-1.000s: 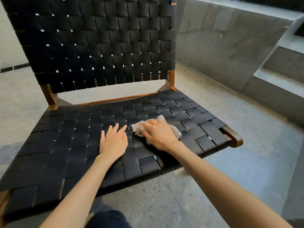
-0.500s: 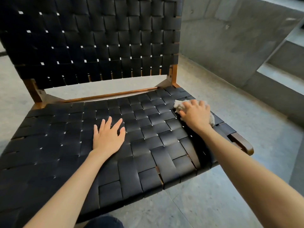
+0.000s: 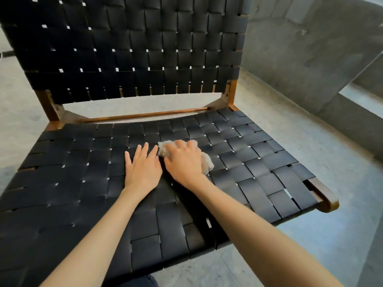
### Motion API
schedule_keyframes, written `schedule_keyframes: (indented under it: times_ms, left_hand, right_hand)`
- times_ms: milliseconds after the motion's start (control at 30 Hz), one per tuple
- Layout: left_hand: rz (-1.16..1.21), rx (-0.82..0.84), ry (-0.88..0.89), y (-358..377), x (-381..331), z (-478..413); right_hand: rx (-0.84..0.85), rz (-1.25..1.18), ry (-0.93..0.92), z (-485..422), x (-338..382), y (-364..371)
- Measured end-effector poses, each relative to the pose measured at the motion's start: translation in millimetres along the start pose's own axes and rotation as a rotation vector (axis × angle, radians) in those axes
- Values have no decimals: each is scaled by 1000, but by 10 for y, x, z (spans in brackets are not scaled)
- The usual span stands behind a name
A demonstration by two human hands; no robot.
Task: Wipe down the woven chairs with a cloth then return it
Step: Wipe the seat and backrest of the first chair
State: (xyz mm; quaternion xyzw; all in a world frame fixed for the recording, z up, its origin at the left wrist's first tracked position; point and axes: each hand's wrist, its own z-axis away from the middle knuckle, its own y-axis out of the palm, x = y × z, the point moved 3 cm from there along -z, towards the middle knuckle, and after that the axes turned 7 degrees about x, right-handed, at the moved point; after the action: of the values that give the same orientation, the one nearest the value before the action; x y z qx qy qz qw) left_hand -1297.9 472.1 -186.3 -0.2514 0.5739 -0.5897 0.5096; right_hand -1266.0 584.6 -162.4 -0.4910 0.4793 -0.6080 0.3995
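A chair of black woven straps on a brown wooden frame fills the view, its seat (image 3: pixel 259 172) low in front of me and its backrest (image 3: pixel 134 48) rising behind. My right hand (image 3: pixel 184 162) presses a crumpled beige cloth (image 3: pixel 207 164) onto the middle of the seat, fingers curled over it. The cloth shows past my fingertips and to the right of my hand. Flat on the seat right beside it lies my left hand (image 3: pixel 143 168), fingers spread, holding nothing.
The chair stands on a pale stone floor (image 3: pixel 310 141). A grey concrete wall (image 3: pixel 300 48) and stepped ledges (image 3: pixel 362 94) rise close on the right. The wooden front corner of the seat frame (image 3: pixel 327 200) sticks out at the right.
My right hand has swept the cloth from the seat's right rear corner back toward the middle, ending next to my left hand. My left hand has stayed flat on the seat.
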Motion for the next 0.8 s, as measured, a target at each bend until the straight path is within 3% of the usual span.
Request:
schedule_keyframes:
  times_ms: [133,400,533,800]
  left_hand:
    - [-34,34,-18,26,12,-26]
    - [-59,107,-14,-47,9,-167]
    - [-65,122,-16,-63,77,-343]
    - [-46,11,-24,5,104,-421]
  right_hand:
    - [42,71,-5,-125,-177,-15]
    - [-57,233,369,-18,-1800,-522]
    - [-75,187,428,-236,-1922,-547]
    - [-14,126,344,-710,-1777,-471]
